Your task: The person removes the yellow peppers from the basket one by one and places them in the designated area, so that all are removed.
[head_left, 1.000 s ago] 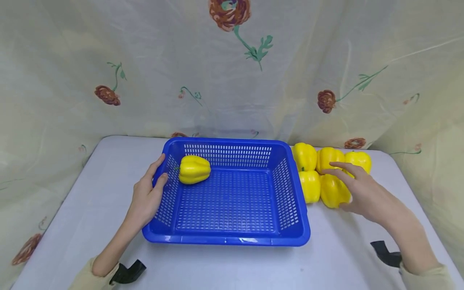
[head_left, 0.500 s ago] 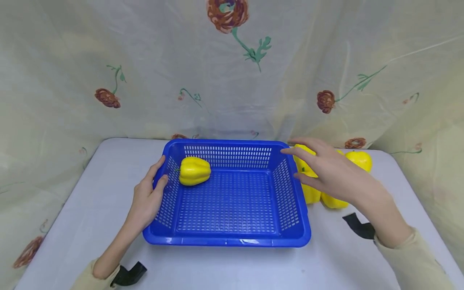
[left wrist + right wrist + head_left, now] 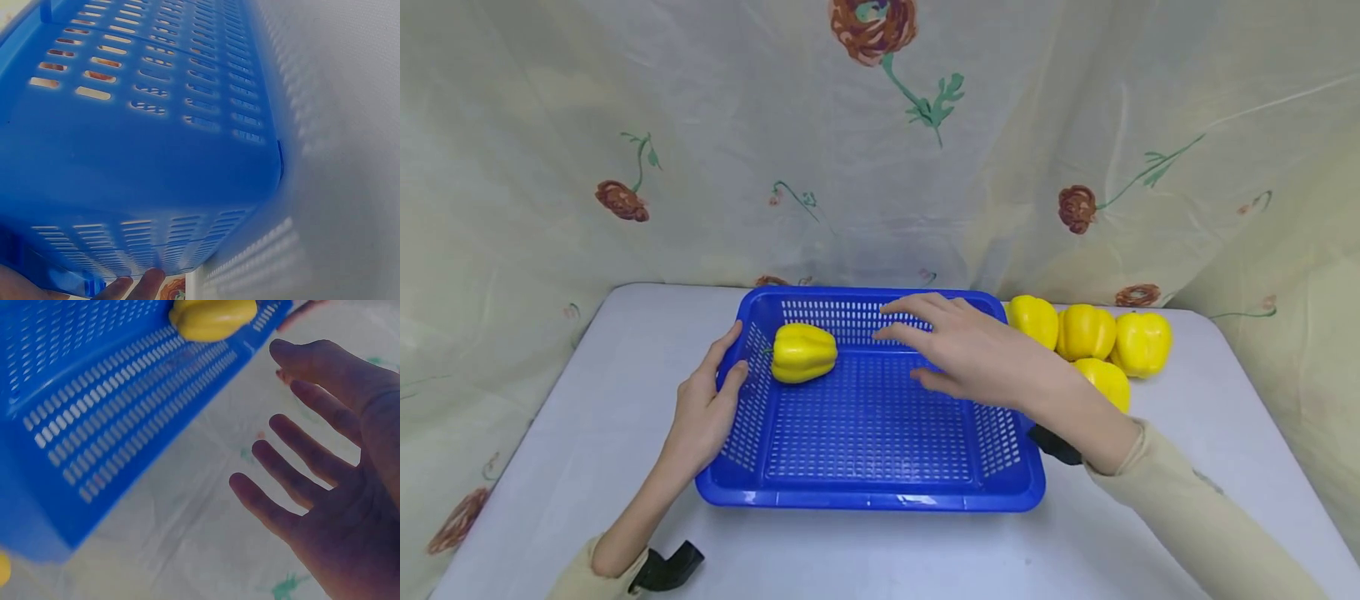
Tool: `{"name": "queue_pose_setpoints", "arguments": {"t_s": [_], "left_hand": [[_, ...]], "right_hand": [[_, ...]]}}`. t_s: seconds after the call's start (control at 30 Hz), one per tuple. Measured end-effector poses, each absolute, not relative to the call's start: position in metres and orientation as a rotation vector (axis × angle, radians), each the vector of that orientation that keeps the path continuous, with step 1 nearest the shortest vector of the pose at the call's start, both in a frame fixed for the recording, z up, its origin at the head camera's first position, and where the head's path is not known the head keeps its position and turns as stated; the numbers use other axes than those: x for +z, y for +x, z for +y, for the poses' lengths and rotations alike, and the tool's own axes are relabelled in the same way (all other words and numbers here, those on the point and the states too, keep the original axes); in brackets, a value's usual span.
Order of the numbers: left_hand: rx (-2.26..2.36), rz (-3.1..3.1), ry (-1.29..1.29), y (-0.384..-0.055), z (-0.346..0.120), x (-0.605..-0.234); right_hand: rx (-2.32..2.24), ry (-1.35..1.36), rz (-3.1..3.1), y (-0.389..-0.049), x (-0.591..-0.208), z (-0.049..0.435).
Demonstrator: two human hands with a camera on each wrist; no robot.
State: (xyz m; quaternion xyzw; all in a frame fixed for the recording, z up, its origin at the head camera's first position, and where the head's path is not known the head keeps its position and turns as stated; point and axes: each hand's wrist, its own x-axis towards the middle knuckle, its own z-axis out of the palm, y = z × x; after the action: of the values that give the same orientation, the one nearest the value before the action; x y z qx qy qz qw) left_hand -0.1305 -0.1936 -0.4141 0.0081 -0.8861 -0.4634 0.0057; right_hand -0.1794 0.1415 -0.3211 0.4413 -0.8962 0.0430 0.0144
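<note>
A blue perforated plastic basket (image 3: 868,500) sits on the white table. One yellow bell pepper (image 3: 803,353) lies in its back left corner. My left hand (image 3: 703,408) grips the basket's left rim, thumb on the inner side; in the left wrist view its fingertips (image 3: 147,284) show beside the basket wall. Over the right half of the basket hovers my right hand (image 3: 973,350), fingers spread and holding nothing. The right wrist view confirms the empty palm (image 3: 356,531). Several more yellow bell peppers (image 3: 1086,332) are grouped right of the basket, partly hidden by the right forearm.
A floral curtain (image 3: 880,208) hangs right behind the table's back edge. The white tabletop (image 3: 595,400) extends around the basket on the left, front and right. A black strap piece (image 3: 666,568) sticks out at the left wrist.
My right hand has moved left from above the grouped bell peppers, across the basket's right rim, to over the basket. The left hand and basket stay in place.
</note>
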Motion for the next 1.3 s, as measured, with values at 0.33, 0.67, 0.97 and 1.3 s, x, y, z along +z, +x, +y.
{"name": "queue_pose_setpoints", "arguments": {"t_s": [0.33,0.67,0.97,1.3], "left_hand": [[-1.463,-2.768,0.011,-0.130,-0.194,-0.415],[-1.457,-2.772,0.007,-0.131,-0.192,-0.415],[-1.439,-2.780,0.011,-0.131,-0.194,-0.416],[-1.439,-2.781,0.012,-0.131,-0.193,-0.415]], "right_hand": [[0.041,1.485,-2.822,-0.190,-0.333,0.100],[-0.011,1.566,-2.821,-0.200,-0.356,0.073],[-0.165,1.638,-2.759,-0.214,-0.369,0.050],[-0.150,1.672,-2.755,-0.228,-0.383,0.038]]}}
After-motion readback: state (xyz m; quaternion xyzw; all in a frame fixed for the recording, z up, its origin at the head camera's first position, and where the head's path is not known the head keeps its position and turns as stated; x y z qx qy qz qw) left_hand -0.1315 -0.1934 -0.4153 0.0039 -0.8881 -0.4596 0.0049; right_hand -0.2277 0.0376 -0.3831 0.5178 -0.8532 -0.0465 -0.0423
